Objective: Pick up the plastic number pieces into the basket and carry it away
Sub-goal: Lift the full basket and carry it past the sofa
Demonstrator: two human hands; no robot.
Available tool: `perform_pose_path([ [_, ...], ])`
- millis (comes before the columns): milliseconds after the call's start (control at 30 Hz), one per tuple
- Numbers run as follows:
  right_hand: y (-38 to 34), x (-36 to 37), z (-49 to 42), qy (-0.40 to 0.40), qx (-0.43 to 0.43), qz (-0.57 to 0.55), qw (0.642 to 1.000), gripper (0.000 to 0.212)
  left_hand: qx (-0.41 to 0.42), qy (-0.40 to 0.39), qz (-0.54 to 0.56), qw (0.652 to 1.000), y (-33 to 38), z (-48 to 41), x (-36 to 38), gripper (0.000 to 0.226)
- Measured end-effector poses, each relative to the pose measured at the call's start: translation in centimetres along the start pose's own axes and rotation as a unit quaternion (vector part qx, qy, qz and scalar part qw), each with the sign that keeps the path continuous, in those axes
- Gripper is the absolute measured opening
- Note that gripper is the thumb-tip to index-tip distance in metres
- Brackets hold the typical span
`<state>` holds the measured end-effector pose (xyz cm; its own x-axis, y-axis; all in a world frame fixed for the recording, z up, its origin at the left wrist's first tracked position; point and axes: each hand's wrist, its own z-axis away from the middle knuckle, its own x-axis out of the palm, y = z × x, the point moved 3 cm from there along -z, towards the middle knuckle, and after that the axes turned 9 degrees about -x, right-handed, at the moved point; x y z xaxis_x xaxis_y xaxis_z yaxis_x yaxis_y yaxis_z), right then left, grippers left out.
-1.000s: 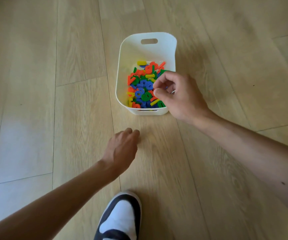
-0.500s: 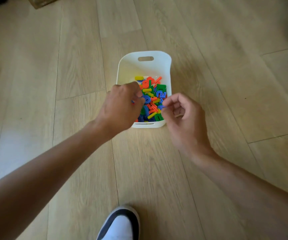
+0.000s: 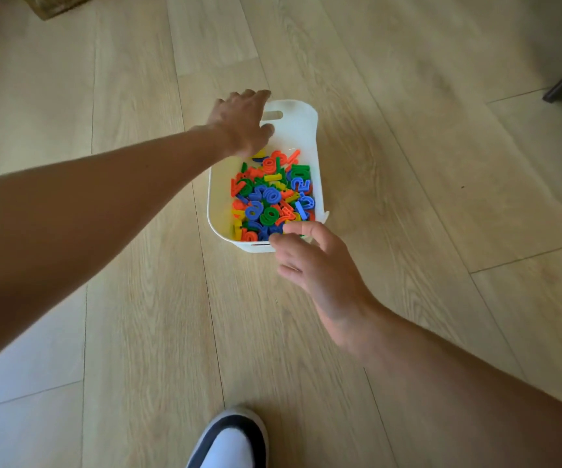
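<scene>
Basket pickup: collecting looked done, lift not yet started

White basket [image 3: 219,197] sat on the wooden floor [image 3: 424,282], upright, with a pile of coloured number pieces [image 3: 272,197] inside it. Every piece in view lay inside the basket, so my read was that the gathering step was over and the carry step was starting.

Left hand [image 3: 239,123] was stretched over the far end, fingers across the far-left corner of the rim and thumb on the inner wall just beside the handle slot [image 3: 272,115]. Motion blur there, so I could not tell whether it had clamped the wall or was only touching it. Right hand [image 3: 320,265] hovered at the near-right corner, fingers spread and relaxed, holding nothing, fingertips just above the rim.

Next move probably called for a grip at both ends, far rim or slot for the left and near wall for the right, then a level lift so the heaped pieces would not spill. One shoe [image 3: 232,440] stood near the bottom edge, well apart from the basket.
</scene>
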<state>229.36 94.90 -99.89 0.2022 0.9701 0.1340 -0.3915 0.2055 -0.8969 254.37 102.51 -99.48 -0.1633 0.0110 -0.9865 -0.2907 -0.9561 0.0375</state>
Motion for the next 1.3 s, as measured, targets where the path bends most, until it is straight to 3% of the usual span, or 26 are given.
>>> perform_pose_path([
  [100,-0.6,-1.0,-0.9,0.02,0.004,-0.007,1.0,0.066,-0.027,0.012,-0.005,1.0,-0.3,-0.4,-0.5,0.057],
  [233,-1.9,-4.0,-2.4,0.119,-0.033,-0.001,0.992,0.046,-0.095,-0.006,0.02,0.995,-1.8,-0.1,-0.9,0.053],
  [367,-3.8,-8.4,-4.4,0.209,-0.078,0.077,0.972,0.05,-0.127,-0.046,0.123,0.983,-2.3,2.2,-0.4,0.051],
  [500,-4.7,-11.0,-6.1,0.205,-0.064,0.149,0.965,0.045,-0.178,-0.105,0.298,0.932,-2.1,3.9,1.3,0.034],
  [567,-4.7,-11.5,-6.8,0.191,-0.042,0.155,0.968,0.029,-0.206,-0.11,0.364,0.902,-1.9,4.4,2.0,0.032],
  [633,-4.5,-11.5,-7.3,0.185,-0.033,0.163,0.969,0.009,-0.223,-0.098,0.397,0.885,-1.8,4.6,2.4,0.031],
  [767,-6.1,-11.6,-6.5,0.2,-0.034,0.153,0.967,0.007,-0.246,-0.079,0.449,0.856,-0.9,5.8,0.9,0.03],
  [900,-11.5,-11.5,-2.0,0.253,-0.026,0.15,0.955,0.033,-0.261,-0.089,0.493,0.825,1.3,9.0,-5.4,0.015],
  [1033,-20.4,-11.3,5.1,0.274,-0.015,0.178,0.945,0.037,-0.298,-0.12,0.488,0.811,3.5,13.1,-15.2,0.026],
  [1300,-42.8,-9.2,23.1,0.277,0.0,0.217,0.936,0.047,-0.283,-0.142,0.361,0.877,9.2,25.1,-42.8,0.047],
])
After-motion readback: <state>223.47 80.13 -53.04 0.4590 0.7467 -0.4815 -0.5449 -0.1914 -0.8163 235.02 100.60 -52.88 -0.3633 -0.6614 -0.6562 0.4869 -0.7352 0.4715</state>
